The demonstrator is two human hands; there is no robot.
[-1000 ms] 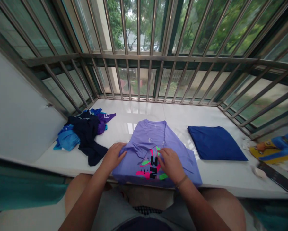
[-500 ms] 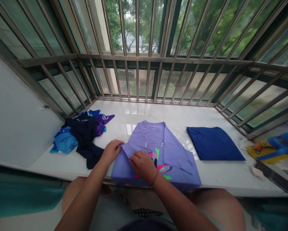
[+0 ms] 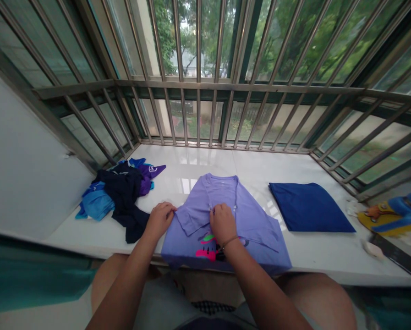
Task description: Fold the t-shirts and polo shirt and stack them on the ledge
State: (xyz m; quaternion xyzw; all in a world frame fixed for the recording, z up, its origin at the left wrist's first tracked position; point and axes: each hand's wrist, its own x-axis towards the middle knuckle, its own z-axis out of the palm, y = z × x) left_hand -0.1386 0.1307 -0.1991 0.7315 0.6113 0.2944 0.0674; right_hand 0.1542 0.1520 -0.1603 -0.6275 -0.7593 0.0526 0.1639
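A lavender T-shirt [image 3: 194,250] with a bright pink and green print lies on the white sill, its hem hanging over the front edge. Both of its sides are folded inward over the front. My left hand [image 3: 161,217] is closed with its fingertips on the shirt's left fold, near the shoulder. My right hand [image 3: 223,224] has its fingers pinched on the edge of the left-hand flap, close to the shirt's middle. Part of the print is hidden under the right hand and wrist, which wears a thin bracelet.
A rumpled heap of dark and blue clothes [image 3: 123,190] lies to the left. On the right sits a folded navy cloth [image 3: 310,208]. Beyond it are a yellow and blue object [image 3: 394,213] and a dark flat device [image 3: 397,256]. Metal window bars [image 3: 222,85] rise behind the sill [image 3: 249,165].
My right hand has moved right and slightly away from me, laying the shirt's left flap flat toward the middle. My left hand stays near the left fold. The view has shifted slightly.
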